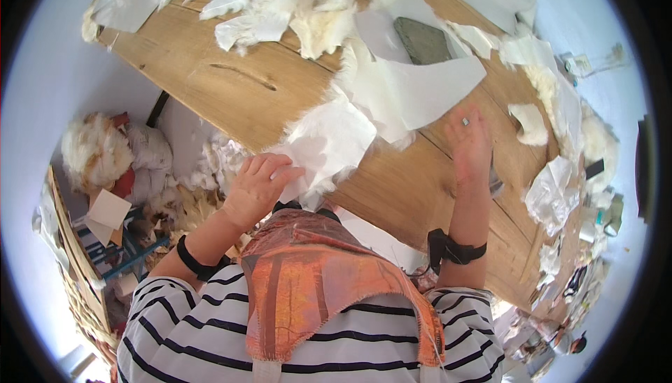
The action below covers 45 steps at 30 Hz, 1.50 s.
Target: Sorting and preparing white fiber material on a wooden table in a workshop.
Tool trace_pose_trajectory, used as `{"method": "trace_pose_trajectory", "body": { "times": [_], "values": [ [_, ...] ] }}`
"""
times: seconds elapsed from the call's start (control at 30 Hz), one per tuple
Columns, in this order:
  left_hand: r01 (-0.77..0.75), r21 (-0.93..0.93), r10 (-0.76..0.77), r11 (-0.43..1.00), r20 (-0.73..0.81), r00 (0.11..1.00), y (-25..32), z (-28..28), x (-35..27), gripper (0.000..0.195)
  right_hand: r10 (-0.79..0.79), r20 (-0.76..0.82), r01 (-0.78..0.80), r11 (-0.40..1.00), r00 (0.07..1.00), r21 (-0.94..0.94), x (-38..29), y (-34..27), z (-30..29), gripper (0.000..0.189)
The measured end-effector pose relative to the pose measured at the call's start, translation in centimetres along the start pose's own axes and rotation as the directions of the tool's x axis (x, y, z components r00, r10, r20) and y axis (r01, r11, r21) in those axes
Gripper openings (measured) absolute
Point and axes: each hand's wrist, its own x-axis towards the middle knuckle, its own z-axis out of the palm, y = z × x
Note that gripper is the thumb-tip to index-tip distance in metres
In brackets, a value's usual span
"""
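My left hand (pixel 261 186) rests at the near edge of a white fur piece (pixel 333 144), its fingertips touching a thin pale sheet on the fur side's lower left corner. The piece lies on the wooden table (pixel 247 105), skin side up, with hair along its edges. To the right my right hand (pixel 469 134) is over the wood, fingers blurred; a small pale metallic thing shows at the fingers. Partly hidden behind that wrist is a curved metallic object (pixel 495 181). Beyond the fur, a flat grey stone (pixel 423 41) sits on a large white sheet (pixel 436 89).
More white fur pieces (pixel 262 18) lie along the table's far side. A small fur scrap (pixel 528 125) and crumpled white material (pixel 552 194) are at the right. On the left, below table level, stand stuffed sacks (pixel 148 157) and fur heaps. Another person (pixel 567 342) is at the far lower right.
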Motion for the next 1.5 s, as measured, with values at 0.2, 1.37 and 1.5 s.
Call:
{"method": "trace_pose_trajectory", "body": {
  "times": [0.2,1.37,1.5],
  "values": [
    [0.097,-0.144,-0.107,0.985,-0.063,0.992,-0.6,-0.2,-1.1,0.038,-0.167,0.281,0.149,0.985,0.945,0.084,-0.4,1.3,3.3,0.028],
    [-0.043,-0.774,0.190,0.631,0.100,0.977,-4.5,4.3,10.2,0.032,-0.014,0.975,0.975,0.009,0.222,-0.222,-15.5,12.3,11.8,0.030],
    [-0.070,-0.644,0.219,0.762,0.154,0.964,-2.8,3.1,9.3,0.030,-0.161,0.868,0.805,0.480,0.471,-0.348,-7.6,6.1,9.6,0.021]
  ]
}}
